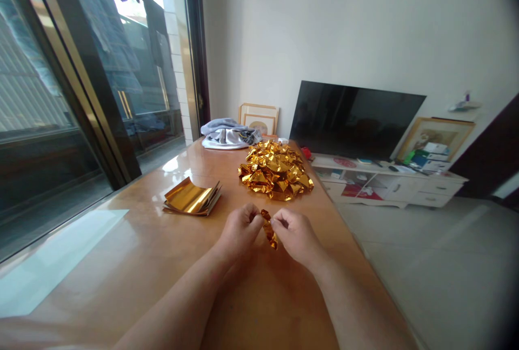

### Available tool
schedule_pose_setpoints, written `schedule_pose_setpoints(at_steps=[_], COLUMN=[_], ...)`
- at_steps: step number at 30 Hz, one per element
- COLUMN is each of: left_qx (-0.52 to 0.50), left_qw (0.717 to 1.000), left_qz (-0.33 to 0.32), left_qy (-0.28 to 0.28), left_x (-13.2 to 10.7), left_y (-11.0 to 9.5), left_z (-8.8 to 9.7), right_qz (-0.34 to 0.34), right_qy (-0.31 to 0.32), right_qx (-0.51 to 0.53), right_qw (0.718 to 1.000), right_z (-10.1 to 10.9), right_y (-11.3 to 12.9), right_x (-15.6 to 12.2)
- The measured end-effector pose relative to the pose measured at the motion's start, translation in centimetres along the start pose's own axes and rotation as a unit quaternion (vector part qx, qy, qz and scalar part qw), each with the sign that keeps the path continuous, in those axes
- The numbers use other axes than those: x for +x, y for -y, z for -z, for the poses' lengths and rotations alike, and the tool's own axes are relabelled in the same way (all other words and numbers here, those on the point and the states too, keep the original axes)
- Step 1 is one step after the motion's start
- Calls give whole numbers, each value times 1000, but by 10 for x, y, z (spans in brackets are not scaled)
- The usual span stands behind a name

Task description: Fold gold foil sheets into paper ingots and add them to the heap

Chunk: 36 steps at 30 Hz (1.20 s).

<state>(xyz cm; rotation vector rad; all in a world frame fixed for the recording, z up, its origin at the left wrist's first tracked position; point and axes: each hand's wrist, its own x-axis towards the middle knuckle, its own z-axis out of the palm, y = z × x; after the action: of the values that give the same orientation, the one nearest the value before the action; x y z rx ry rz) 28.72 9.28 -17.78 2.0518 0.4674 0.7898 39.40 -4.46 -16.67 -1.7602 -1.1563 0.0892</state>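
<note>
Between my hands is a small folded piece of gold foil paper (pixel 271 237), held above the wooden table. My left hand (pixel 242 230) pinches its left edge with thumb and curled fingers. On the other side, my right hand (pixel 297 235) is closed on the right edge in a similar pinch. Just beyond rises a heap of folded gold foil pieces (pixel 276 170), shiny and crumpled in shape. To the left of my hands lies a stack of flat gold foil sheets (pixel 190 197), its top sheet curling up.
The wooden table (pixel 170 263) stretches ahead, its right edge beside my right arm. Bundled grey cloth (pixel 227 134) lies at the far end. A pale sheet (pixel 60 258) is at the left. Beyond stand a television (pixel 352 120) and a white cabinet (pixel 399 189); glass doors are at left.
</note>
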Motion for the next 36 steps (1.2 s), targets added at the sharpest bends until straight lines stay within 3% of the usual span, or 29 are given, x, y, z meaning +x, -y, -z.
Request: schedule_pose_setpoints(at_steps=[12, 21, 30, 36], left_qx=[-32, -20, -22, -22], left_qw=[999, 990, 993, 996], left_qz=[26, 39, 36, 28], left_qy=[20, 132, 110, 78], left_x=[1, -4, -4, -2], left_y=[-2, -4, -3, -1], left_z=[-1, -3, -3, -1], right_qz=[-70, -86, -98, -90], right_qy=[-23, -65, -45, 15], right_qx=[48, 59, 105, 54], right_qw=[996, 992, 989, 994], right_z=[2, 2, 2, 1], right_y=[-4, -6, -6, -5], right_x=[4, 5, 4, 3])
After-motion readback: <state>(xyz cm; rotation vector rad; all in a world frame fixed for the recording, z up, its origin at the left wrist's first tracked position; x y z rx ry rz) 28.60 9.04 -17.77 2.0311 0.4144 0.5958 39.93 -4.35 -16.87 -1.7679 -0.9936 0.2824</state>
